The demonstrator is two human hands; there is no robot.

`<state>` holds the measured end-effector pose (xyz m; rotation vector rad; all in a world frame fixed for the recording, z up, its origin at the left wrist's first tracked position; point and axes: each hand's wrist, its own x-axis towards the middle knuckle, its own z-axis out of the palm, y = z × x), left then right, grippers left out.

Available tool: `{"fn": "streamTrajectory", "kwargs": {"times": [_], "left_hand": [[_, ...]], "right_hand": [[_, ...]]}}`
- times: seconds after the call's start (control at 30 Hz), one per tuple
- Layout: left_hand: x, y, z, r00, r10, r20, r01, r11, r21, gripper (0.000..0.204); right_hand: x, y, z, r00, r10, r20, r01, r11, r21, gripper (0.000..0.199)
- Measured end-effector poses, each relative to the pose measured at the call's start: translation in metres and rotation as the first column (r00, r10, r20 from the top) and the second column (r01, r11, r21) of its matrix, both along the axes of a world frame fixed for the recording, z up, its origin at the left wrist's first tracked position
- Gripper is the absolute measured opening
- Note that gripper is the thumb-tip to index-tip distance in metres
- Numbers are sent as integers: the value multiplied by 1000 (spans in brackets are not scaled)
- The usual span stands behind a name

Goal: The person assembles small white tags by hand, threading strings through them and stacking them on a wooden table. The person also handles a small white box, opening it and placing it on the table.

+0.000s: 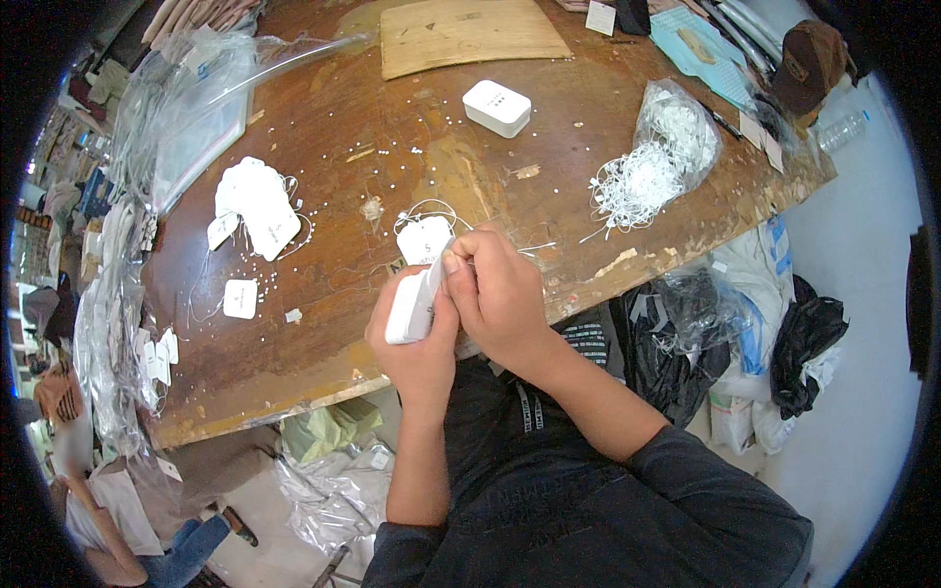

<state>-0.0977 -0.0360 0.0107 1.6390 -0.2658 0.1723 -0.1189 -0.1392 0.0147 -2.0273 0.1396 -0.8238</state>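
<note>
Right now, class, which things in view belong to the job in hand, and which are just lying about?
Likely part of the job:
white tag stack, in the left hand
angled white tag, at the right hand
strung white tags
tangled white strings

Seemingly just lying about:
brown cap
clear plastic bottle
wooden board

Upper right: I see a cap (812,65), bottle (845,129) just below it, and blue sheet (720,74). Top centre: thin wooden board (470,41). Upper left: clear plastic (211,122). Right, past the table (549,181) edge: black bundle (809,333). Lower left: another person (123,510).
</note>
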Motion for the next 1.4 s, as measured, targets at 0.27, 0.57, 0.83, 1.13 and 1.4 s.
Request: {"fn": "streamTrajectory", "kwargs": {"times": [0.27,0.57,0.83,1.13,1.4], "left_hand": [[10,10,1,746,-123,655,-310,806,505,33],[1,18,6,994,-65,-84,72,994,86,22],[31,10,4,937,-68,-344,-47,948,-316,27],[28,21,-6,930,-162,329,40,936,349,20],[25,21,-5,884,-260,389,-30,798,602,32]], "right_hand": [[-11,-13,5,929,370,25,-214,480,851,20],[26,-83,32,953,-270,-138,295,930,221,18],[32,-43,5,890,431,-151,-289,786,546,21],[48,-36,-3,941,196,-277,-168,978,122,22],[20,-51,-3,976,-48,-214,-9,966,-259,22]]}}
